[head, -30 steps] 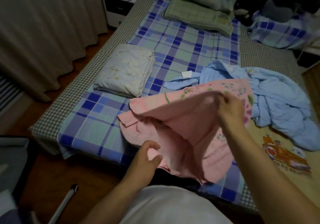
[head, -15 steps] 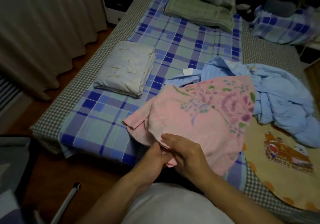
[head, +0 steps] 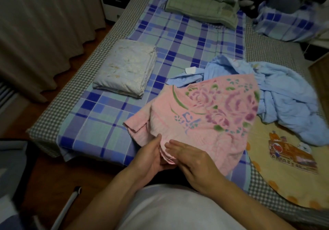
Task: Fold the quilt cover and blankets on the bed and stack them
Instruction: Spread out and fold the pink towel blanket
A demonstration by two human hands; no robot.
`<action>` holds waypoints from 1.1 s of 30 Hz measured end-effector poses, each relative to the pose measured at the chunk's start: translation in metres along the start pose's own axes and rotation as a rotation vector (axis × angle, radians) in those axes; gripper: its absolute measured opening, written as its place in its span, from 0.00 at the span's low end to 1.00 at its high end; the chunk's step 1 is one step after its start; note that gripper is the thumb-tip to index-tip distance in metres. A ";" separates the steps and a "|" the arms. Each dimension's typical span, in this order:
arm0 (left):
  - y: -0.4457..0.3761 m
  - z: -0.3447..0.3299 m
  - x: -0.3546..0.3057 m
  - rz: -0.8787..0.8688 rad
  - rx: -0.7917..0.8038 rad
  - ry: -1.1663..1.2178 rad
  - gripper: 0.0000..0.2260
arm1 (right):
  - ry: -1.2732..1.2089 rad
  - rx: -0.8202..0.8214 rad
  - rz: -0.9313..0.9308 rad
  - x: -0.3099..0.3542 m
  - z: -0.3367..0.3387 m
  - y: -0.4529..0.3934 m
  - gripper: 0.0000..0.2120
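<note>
Both hands meet at the pink blanket's near corner: left hand cups the layered edge, right hand lies flat on it, fingers straight and together.

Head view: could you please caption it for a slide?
Both hands, left hand and right hand, align the corners of a folded pink floral blanket on the bed.

The blanket was pink with purple roses and green leaves; the sheet was blue-and-green plaid; the folded quilt cover was pale cream with faint floral print; the crumpled blanket light blue
</note>
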State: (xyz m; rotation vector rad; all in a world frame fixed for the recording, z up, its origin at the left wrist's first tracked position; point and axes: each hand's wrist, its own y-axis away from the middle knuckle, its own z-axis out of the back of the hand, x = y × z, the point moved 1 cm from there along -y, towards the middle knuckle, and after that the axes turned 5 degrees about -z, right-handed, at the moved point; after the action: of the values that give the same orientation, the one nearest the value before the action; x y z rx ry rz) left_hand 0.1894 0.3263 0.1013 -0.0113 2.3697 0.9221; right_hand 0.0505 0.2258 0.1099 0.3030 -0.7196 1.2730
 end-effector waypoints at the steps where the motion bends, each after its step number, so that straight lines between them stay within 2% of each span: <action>1: 0.000 0.000 0.001 -0.001 -0.024 -0.004 0.20 | 0.003 0.002 0.004 0.001 -0.001 0.002 0.17; 6: 0.000 -0.004 0.009 -0.079 -0.122 -0.143 0.12 | -0.002 -0.010 -0.032 0.003 -0.001 0.011 0.22; 11: 0.001 -0.012 0.006 -0.063 -0.059 -0.215 0.08 | 0.004 -0.061 -0.168 0.002 -0.007 0.010 0.24; 13: 0.001 -0.015 0.005 -0.077 -0.028 -0.199 0.08 | -0.133 -0.140 -0.284 0.004 -0.006 0.007 0.24; 15: 0.001 -0.019 0.005 -0.100 -0.005 -0.206 0.09 | -0.330 -0.187 -0.404 0.004 -0.007 0.003 0.20; 18: 0.000 -0.015 0.011 -0.122 0.018 -0.366 0.09 | -0.582 -0.236 -0.614 0.002 -0.006 0.003 0.18; 19: -0.003 -0.009 0.013 -0.167 0.033 -0.539 0.09 | -0.572 -0.277 -0.649 0.000 -0.003 0.005 0.17; 21: -0.008 0.005 0.016 -0.322 0.046 -1.126 0.13 | -0.445 -0.354 -0.661 -0.002 0.006 0.011 0.15; 22: -0.010 0.012 0.016 -0.423 -0.001 -1.415 0.17 | -0.392 -0.374 -0.649 -0.001 0.012 0.013 0.15; 23: -0.011 0.012 0.014 -0.534 -0.057 -1.590 0.18 | -0.343 -0.383 -0.622 0.001 0.019 0.013 0.15; 25: -0.013 -0.002 -0.001 -0.797 -0.093 -1.664 0.14 | -0.239 -0.409 -0.552 0.008 0.037 0.010 0.15; 28: -0.027 -0.038 -0.029 -1.106 0.085 -1.618 0.06 | -0.131 -0.491 -0.455 0.022 0.086 -0.006 0.18; 31: -0.046 -0.081 -0.053 -1.190 0.191 -1.641 0.10 | -0.099 -0.591 -0.364 0.037 0.155 -0.018 0.27; 33: -0.058 -0.114 -0.065 -1.208 0.138 -1.659 0.19 | -0.108 -0.716 -0.291 0.050 0.200 -0.025 0.25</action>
State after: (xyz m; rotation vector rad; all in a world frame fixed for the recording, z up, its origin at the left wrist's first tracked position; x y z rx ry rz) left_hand 0.1961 0.1982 0.1668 -0.3956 0.5581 -0.0362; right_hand 0.0152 0.1405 0.2964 -0.1118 -1.1270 0.6665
